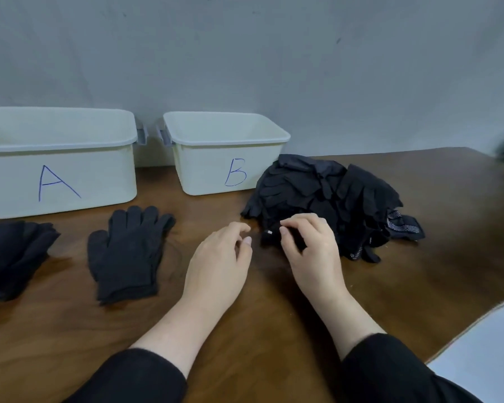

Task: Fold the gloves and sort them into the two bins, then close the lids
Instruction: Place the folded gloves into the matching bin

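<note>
So, working across from the left: a flattened stack of black gloves (9, 257) lay at the far left edge of the desk (245, 330), partly cut off by the frame, right in front of bin A (56, 161). That bin was the bigger-looking cream tub with a blue "A" written on its front wall, lid off, and you couldn't see down to its bottom from that angle. Next over, a neat pair of black knit gloves (127, 254) sat flat on the wood, fingers pointing toward the bins, apart from the left stack and apart from your hands.

Bin B (224, 158) stood just beside bin A, with a gap between them where the grey side latches faced each other. It was open too, with a blue "B" on the front.

Your left hand (221, 257) hovered over the desk with its grip released, fingers loosely curled and holding nothing, thumb near the fingertips. Your right hand (309, 242) was just beside it, pinching a bit of black glove at the near edge of the loose glove pile (332, 202); there was a small pale tag right by your fingertips. That pile sat heaped to the right of bin B, touching its front right corner or very close to it, honestly hard to say. A few gloves at the pile's right side showed white dotted palms (405, 226).

Both your sleeves were black. Something dark and blurry sat at the far right edge, couldn't make it out.
</note>
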Tool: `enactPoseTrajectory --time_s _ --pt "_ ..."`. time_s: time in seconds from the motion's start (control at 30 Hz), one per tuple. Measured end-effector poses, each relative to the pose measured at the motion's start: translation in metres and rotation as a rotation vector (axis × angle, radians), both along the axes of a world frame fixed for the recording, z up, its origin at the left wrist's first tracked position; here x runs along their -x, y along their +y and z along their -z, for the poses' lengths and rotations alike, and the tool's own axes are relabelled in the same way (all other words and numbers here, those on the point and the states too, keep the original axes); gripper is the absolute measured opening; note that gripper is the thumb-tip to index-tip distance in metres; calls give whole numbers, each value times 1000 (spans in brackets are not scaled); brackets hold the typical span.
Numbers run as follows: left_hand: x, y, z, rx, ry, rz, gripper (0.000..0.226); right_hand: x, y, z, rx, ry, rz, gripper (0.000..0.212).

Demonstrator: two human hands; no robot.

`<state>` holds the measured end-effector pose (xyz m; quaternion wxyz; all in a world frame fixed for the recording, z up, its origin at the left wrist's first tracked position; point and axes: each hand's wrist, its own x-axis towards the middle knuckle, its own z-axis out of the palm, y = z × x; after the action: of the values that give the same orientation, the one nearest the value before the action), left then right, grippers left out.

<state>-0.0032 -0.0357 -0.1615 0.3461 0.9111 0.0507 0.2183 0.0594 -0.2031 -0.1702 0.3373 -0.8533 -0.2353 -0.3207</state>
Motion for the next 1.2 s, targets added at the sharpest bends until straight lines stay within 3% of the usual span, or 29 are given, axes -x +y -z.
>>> enactPoseTrajectory --time_s 0.23,0.4,0.5,0.63,0.73,0.9,1.03,1.13,1.2 --pt "-13 -5 0 -30 -26 70 31 -41 -48 -21 119 -109 202 23" --pt "-18 -10 -2 -43 -49 117 31 -89 -96 -52 354 260 451 66" --pt "-20 -11 -2 -41 -47 127 31 -105 -111 -57 443 333 444 58" --pt "-21 -9 0 -39 -72 125 30 -108 -115 -60 370 200 439 28" --pt "-21 -8 2 -41 -90 128 30 -105 -113 -67 279 177 435 27" --pt "-20 -4 2 11 -149 131 28 -71 -94 -124 -121 59 316 24" --pt "-12 -3 -7 333 -218 165 36 -35 -58 -169 -276 243 103 25" --pt "-1 -3 -20 812 -111 298 62 -5 -26 -172 -449 619 -199 29" --pt "8 2 -22 1103 -21 382 65 10 -7 -163 -482 782 -302 30"
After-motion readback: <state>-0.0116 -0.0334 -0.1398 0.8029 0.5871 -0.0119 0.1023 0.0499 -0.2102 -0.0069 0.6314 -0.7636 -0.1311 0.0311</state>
